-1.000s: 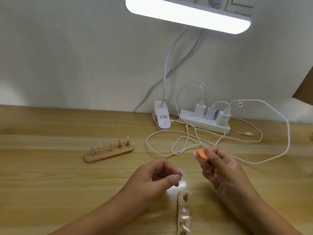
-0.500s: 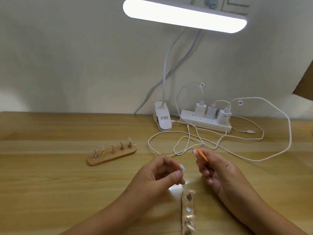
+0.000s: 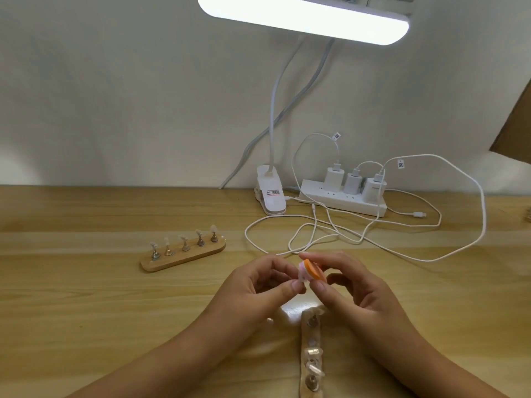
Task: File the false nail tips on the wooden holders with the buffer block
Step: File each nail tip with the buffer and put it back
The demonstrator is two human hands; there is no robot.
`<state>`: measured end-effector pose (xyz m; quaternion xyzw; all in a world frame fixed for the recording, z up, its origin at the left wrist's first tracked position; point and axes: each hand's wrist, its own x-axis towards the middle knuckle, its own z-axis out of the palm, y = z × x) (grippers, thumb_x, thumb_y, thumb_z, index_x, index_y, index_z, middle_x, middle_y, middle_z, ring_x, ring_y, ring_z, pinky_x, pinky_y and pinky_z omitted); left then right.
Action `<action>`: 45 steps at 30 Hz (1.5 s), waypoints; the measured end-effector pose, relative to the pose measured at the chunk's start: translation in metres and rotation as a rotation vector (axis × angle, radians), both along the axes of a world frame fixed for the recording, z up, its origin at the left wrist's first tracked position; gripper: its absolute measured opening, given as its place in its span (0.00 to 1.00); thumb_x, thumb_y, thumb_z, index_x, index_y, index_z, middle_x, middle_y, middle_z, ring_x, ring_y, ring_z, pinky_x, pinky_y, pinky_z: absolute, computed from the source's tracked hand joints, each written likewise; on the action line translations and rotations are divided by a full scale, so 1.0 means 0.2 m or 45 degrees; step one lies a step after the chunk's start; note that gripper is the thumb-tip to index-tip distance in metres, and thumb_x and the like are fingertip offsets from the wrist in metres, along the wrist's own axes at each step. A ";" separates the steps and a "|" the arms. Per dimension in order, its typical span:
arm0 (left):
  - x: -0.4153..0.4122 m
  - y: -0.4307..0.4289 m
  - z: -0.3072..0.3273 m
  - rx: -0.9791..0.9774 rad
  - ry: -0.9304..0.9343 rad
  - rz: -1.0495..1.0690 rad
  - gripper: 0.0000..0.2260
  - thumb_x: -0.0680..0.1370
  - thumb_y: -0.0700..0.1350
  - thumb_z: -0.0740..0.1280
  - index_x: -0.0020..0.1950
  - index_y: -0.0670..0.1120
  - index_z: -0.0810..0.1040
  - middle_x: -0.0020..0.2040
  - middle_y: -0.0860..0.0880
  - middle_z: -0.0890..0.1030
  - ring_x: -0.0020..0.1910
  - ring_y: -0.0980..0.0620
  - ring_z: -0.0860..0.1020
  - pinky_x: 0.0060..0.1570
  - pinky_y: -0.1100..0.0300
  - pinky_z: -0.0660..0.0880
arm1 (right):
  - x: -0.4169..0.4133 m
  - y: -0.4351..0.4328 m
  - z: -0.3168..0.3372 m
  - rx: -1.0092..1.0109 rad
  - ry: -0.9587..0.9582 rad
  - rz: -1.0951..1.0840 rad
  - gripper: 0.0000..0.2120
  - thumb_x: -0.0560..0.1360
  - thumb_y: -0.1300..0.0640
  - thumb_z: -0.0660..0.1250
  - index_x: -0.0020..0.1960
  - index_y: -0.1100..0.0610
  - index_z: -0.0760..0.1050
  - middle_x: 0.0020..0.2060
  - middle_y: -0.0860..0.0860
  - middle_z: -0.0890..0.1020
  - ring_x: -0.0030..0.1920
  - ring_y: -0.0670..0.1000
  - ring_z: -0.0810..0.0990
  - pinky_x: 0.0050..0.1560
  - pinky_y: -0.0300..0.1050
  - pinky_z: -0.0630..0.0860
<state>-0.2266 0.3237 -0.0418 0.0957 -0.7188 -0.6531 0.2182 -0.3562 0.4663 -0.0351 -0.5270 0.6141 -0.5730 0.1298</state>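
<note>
Your left hand [image 3: 258, 285] pinches a nail tip [image 3: 301, 280] | your right hand [image 3: 353, 291] grips the buffer block [image 3: 313, 270], touching it from 2 o'clock | near wooden holder [image 3: 311, 333] at 6, long axis 12–6 | far wooden holder [image 3: 184, 259] at 10.

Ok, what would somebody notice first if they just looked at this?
Probably the bright lamp bar glowing at the top. Next, two hands close together in the middle, over the wooden table: the right hand grips an orange buffer block right beside a tiny pale nail tip pinched by the left hand. Behind them, white cables tangle near the power strip.
</note>
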 end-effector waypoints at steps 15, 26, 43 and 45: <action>0.00 0.01 0.01 0.073 0.033 0.027 0.04 0.70 0.50 0.71 0.42 0.51 0.81 0.40 0.48 0.85 0.42 0.57 0.81 0.43 0.69 0.75 | 0.00 0.00 -0.02 -0.212 0.124 -0.084 0.13 0.74 0.60 0.70 0.58 0.50 0.80 0.52 0.47 0.80 0.57 0.56 0.80 0.60 0.51 0.77; 0.00 0.01 0.00 0.028 0.028 0.044 0.03 0.71 0.50 0.72 0.43 0.53 0.81 0.40 0.49 0.84 0.44 0.54 0.82 0.47 0.67 0.75 | 0.03 -0.02 0.00 -0.099 0.145 -0.117 0.07 0.77 0.47 0.70 0.55 0.43 0.81 0.50 0.44 0.81 0.54 0.47 0.79 0.45 0.32 0.76; 0.00 0.02 0.00 -0.040 -0.019 0.093 0.02 0.74 0.40 0.72 0.44 0.47 0.82 0.39 0.50 0.84 0.42 0.57 0.81 0.44 0.69 0.74 | 0.01 -0.01 -0.03 -0.153 0.093 -0.136 0.12 0.73 0.51 0.73 0.56 0.45 0.80 0.50 0.47 0.81 0.49 0.52 0.80 0.53 0.43 0.77; 0.00 0.02 0.00 -0.057 -0.024 0.087 0.03 0.74 0.41 0.72 0.44 0.48 0.82 0.41 0.49 0.84 0.43 0.56 0.82 0.44 0.68 0.75 | 0.02 -0.01 -0.02 -0.206 0.136 -0.130 0.11 0.75 0.54 0.73 0.57 0.47 0.80 0.51 0.48 0.81 0.51 0.53 0.80 0.54 0.43 0.77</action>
